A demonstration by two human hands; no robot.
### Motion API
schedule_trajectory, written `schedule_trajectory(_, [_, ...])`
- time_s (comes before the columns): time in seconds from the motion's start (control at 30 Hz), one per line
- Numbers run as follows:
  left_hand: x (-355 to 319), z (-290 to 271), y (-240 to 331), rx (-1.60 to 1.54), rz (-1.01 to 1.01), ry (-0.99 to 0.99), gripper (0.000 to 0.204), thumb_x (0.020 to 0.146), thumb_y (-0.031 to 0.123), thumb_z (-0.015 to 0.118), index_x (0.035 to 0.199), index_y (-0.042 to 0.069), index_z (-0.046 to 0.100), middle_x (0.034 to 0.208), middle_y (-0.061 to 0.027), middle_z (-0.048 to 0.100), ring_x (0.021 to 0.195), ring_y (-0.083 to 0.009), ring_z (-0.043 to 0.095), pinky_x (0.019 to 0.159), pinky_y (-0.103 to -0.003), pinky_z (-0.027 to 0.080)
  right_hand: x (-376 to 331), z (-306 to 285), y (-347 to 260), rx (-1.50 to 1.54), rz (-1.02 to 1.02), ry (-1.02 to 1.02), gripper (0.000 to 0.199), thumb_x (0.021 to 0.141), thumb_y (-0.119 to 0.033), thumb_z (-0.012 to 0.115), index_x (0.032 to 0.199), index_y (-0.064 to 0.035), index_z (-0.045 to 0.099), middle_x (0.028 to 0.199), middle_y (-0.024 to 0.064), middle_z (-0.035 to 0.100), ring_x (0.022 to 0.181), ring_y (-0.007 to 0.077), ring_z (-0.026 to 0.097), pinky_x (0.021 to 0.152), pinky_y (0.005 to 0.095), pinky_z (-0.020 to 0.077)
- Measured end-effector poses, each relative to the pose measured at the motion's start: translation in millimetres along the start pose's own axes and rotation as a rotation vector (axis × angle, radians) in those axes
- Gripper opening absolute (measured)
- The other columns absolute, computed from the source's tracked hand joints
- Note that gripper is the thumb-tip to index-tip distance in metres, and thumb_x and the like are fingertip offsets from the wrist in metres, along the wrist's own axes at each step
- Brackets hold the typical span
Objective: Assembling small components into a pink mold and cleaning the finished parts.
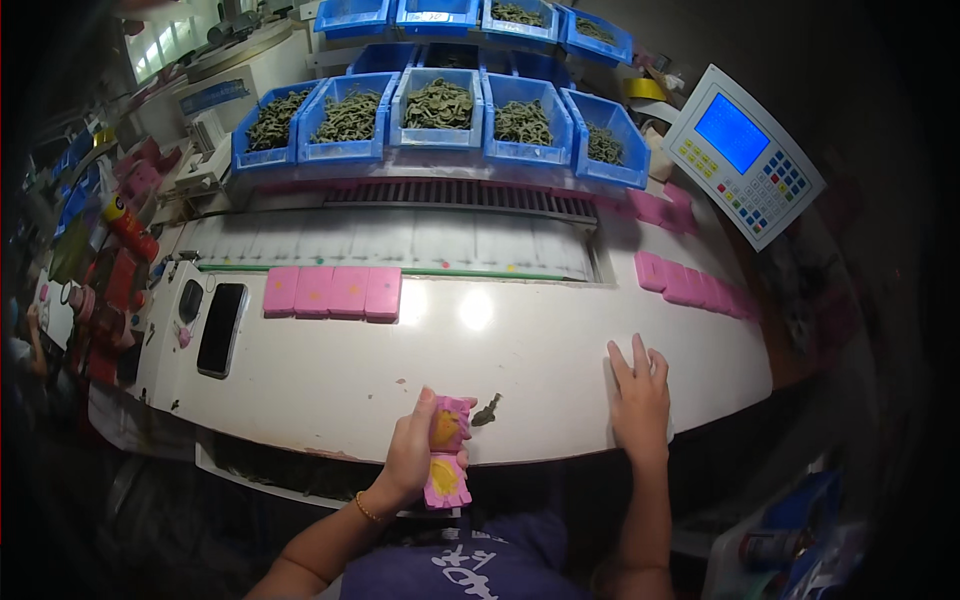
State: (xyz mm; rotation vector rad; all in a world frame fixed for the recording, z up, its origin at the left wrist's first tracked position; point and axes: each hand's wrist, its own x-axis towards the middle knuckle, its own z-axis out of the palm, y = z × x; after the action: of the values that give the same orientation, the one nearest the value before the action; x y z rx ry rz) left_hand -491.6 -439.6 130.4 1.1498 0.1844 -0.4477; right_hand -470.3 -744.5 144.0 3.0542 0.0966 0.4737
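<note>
My left hand (408,448) is closed around a pink mold-like block (447,483) with yellow patches in its hollows and a notched edge. It is held upright at the table's front edge. Just right of it, a small dark green, twisted piece (487,410) lies on the white table. Farther right, my right hand (641,395) rests over the tabletop with its fingers spread. A pale edge shows beside its wrist, too little to name.
Blue bins (437,108) of grey-green pieces stand at the back. Pink blocks lie in rows at left (332,292) and right (695,287). A phone (222,330) lies at left, and a control panel (743,155) with a blue screen stands at right. Behind the tabletop runs a slatted, pale belt (400,240).
</note>
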Motion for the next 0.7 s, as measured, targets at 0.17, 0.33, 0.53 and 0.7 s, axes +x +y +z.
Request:
schedule_trajectory(0.17, [0.9,-2.2,3.9,-0.016,-0.025,0.027,0.075,0.104,0.058,0.025,0.123,-0.006,0.059,0.081,-0.01,0.062,0.056,-0.0174,0.061,0.054,-0.03,0.054,-4.1,-19.9,3.7,0.353,0.229,-0.268,0.064,0.077,0.001,0.058,0.141,-0.0035,0.05,0.15,0.0268,0.039,0.118,0.047,0.05,0.105,0.0462,0.0413])
schedule_trajectory(0.33, [7.1,1.3,2.9,-0.044,-0.073,0.035,0.074,0.104,0.059,0.026,0.122,-0.005,0.058,0.079,-0.0084,0.06,0.053,-0.0181,0.06,0.052,-0.031,0.054,-25.6,-27.1,-7.7,0.484,-0.071,0.035,0.066,0.075,0.006,0.058,0.141,-0.0012,0.05,0.148,0.0264,0.042,0.106,0.0415,0.056,0.089,0.0452,0.0487])
schedule_trajectory(0.53, [2.1,26.2,10.2,-0.206,-0.069,0.145,0.07,0.106,0.056,0.025,0.113,-0.003,0.062,0.086,-0.0125,0.066,0.062,-0.0183,0.064,0.058,-0.03,0.055,-23.8,-27.7,-110.5,0.597,-0.724,0.221,0.054,0.079,-0.006,0.068,0.131,-0.0228,0.065,0.14,-0.0044,0.059,0.096,0.0215,0.061,0.075,0.0293,0.0539])
schedule_trajectory(0.7, [-6.4,11.7,10.8,0.104,0.016,-0.005,0.066,0.106,0.055,0.028,0.106,-0.002,0.062,0.082,-0.0109,0.066,0.061,-0.0171,0.063,0.056,-0.027,0.053,-9.8,-22.0,-99.6,0.718,-0.692,0.128,0.055,0.078,-0.005,0.068,0.13,-0.0228,0.065,0.14,-0.0029,0.058,0.096,0.0251,0.061,0.075,0.0339,0.0568])
